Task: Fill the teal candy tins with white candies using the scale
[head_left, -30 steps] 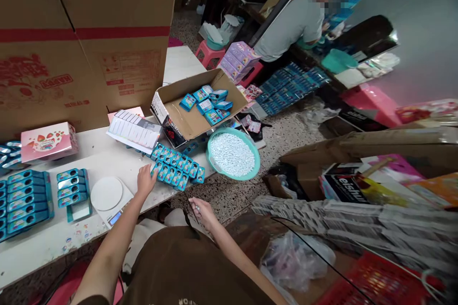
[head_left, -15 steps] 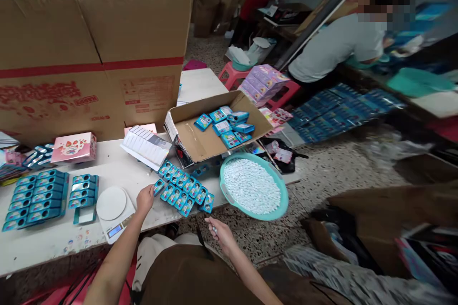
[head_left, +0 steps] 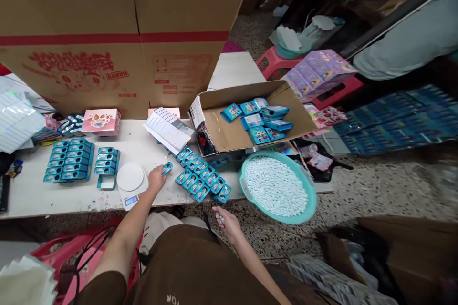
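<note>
My left hand (head_left: 156, 179) is closed on a small blue box (head_left: 167, 168) with a dark round opening, held above the white table (head_left: 136, 134). My right hand (head_left: 228, 223) is curled near the table's front edge, with a few small white pieces (head_left: 222, 219) between its fingers. Rows of the same blue boxes (head_left: 201, 176) lie between the hands. To the right, a turquoise basin (head_left: 312, 200) holds a heap of small white pieces (head_left: 274, 186). Left of my left hand stands a white scale (head_left: 130, 177) with a lit display.
An open carton (head_left: 222, 136) holds several blue boxes. Stacked blue boxes (head_left: 69, 161) stand at left near a pink strawberry box (head_left: 101, 122). A large cardboard box (head_left: 107, 14) walls the back. Purple boxes (head_left: 318, 74) rest on a red stool (head_left: 345, 93); another person's pale sleeve (head_left: 411, 38) shows at right.
The view has swung left and downward, so the table things appear farther right. Both hands keep their hold, the left on the blue box, the right on the white pieces.
</note>
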Tool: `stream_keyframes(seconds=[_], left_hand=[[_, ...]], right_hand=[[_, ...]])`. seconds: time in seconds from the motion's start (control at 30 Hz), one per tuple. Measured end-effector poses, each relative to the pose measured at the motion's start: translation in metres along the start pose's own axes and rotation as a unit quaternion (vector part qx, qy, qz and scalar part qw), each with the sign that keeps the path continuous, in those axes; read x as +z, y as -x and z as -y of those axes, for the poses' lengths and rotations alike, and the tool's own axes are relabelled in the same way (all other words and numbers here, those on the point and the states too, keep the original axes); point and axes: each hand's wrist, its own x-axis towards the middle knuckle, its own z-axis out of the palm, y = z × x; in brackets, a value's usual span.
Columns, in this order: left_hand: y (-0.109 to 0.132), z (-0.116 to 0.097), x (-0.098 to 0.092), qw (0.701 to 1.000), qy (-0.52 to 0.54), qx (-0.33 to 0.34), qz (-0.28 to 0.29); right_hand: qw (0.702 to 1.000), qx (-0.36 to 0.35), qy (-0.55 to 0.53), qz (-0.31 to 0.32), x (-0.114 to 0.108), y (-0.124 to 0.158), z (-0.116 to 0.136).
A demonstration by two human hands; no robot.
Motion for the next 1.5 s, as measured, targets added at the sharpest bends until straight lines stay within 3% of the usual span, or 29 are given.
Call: stream_keyframes(seconds=[0.13, 0.33, 0.5, 0.77, 0.87, 1.23, 1.5], left_hand=[[0.015, 0.018, -0.015, 1.000, 0.011, 0.001, -0.015], [0.061, 0.097, -0.055, 0.991, 0.034, -0.012, -0.126], [0.072, 0.145, -0.071, 0.992, 0.011, -0.018, -0.124], [0.052, 0.155, -0.071, 0.996, 0.017, -0.025, -0.085], [0.052, 0.160, -0.078, 0.995, 0.016, -0.010, -0.099], [0.106, 0.193, -0.085, 0.990, 0.046, -0.015, -0.131], [0.115, 0.198, -0.077, 0.990, 0.062, -0.042, -0.121]], right_hand=[[1.000, -0.004, -0.012, -0.001, 0.013, 0.011, -0.010], [0.999, 0.009, -0.051, 0.006, 0.040, 0.020, -0.032], [0.997, 0.017, -0.073, 0.024, 0.069, 0.025, -0.044], [0.997, 0.012, -0.073, 0.013, 0.099, 0.039, -0.061], [0.997, 0.014, -0.080, 0.005, 0.105, 0.043, -0.066], [0.996, -0.009, -0.092, 0.006, 0.124, 0.043, -0.069], [0.997, -0.013, -0.074, 0.013, 0.129, 0.045, -0.066]])
